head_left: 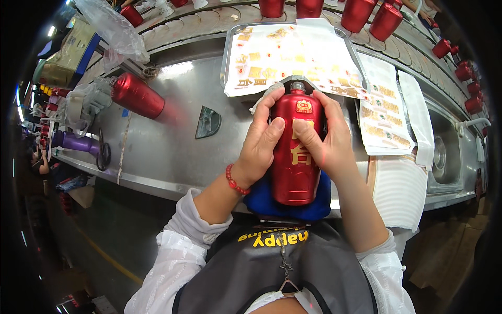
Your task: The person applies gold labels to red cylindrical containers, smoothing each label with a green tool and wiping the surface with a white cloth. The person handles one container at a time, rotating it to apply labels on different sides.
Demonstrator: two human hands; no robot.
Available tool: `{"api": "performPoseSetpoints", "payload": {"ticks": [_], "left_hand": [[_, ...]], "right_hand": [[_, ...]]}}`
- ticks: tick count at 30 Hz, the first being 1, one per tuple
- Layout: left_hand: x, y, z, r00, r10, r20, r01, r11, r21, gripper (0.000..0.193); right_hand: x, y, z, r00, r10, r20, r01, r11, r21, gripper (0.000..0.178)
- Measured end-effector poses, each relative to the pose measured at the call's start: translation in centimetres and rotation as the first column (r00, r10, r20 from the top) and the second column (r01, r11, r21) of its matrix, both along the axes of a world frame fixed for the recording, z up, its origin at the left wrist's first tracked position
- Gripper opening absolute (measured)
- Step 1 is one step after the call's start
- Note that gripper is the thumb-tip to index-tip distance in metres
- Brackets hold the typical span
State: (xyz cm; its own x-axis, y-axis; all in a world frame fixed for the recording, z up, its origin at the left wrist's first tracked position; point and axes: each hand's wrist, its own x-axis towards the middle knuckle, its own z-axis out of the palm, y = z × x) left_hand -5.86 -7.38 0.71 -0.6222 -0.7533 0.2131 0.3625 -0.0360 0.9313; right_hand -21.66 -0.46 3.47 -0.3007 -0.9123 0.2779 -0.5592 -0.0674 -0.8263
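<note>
A glossy red bottle (294, 186) lies in front of me with its neck pointing away, resting on a blue cloth pad (323, 198) at the bench edge. My left hand (259, 142) grips its left side, the thumb against the body. On the other side, my right hand (334, 137) wraps the bottle, its thumb pressing by the gold lettering (302, 156) on the front. A round gold emblem (304, 106) sits on the shoulder above. Just beyond the neck is a metal tray (227, 65) with white sheets of gold decals (298, 57).
Another red bottle (137, 96) lies at the left, near a dark flat plate (208, 122). More decal sheets (384, 112) and a white ribbed cloth (400, 186) are at the right, beside a sink (444, 152). A conveyor (209, 21) carrying red bottles curves behind; a purple bottle (76, 142) stands far left.
</note>
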Motion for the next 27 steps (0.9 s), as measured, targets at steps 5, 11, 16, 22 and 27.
{"api": "performPoseSetpoints", "payload": {"ticks": [5,11,16,22,27], "left_hand": [[-0.1,0.0,0.4,0.999,0.018,0.030,-0.018,1.000,0.001,0.067],[-0.5,-0.7,1.5,0.980,0.128,0.154,-0.093,0.971,-0.221,0.063],[0.7,-3.2,3.9,0.926,0.273,0.261,0.172,0.309,-0.935,0.049],[2.5,0.9,3.5,0.925,0.252,0.284,0.262,0.115,-0.958,0.057],[4.4,5.7,-0.1,0.843,0.478,0.246,0.076,0.346,-0.935,0.073]], "right_hand": [[-0.4,-0.2,-0.2,0.981,0.033,0.191,-0.040,0.999,0.029,0.053],[-1.5,0.6,-1.9,0.887,0.106,0.450,-0.085,0.994,-0.068,0.046],[-2.5,2.9,-2.5,0.940,0.023,0.339,0.039,0.984,-0.175,0.050],[-2.6,4.9,-0.2,0.817,-0.053,0.574,0.125,0.988,-0.086,0.024],[-1.5,3.3,-1.9,0.930,-0.031,0.367,0.086,0.987,-0.136,0.023]]}}
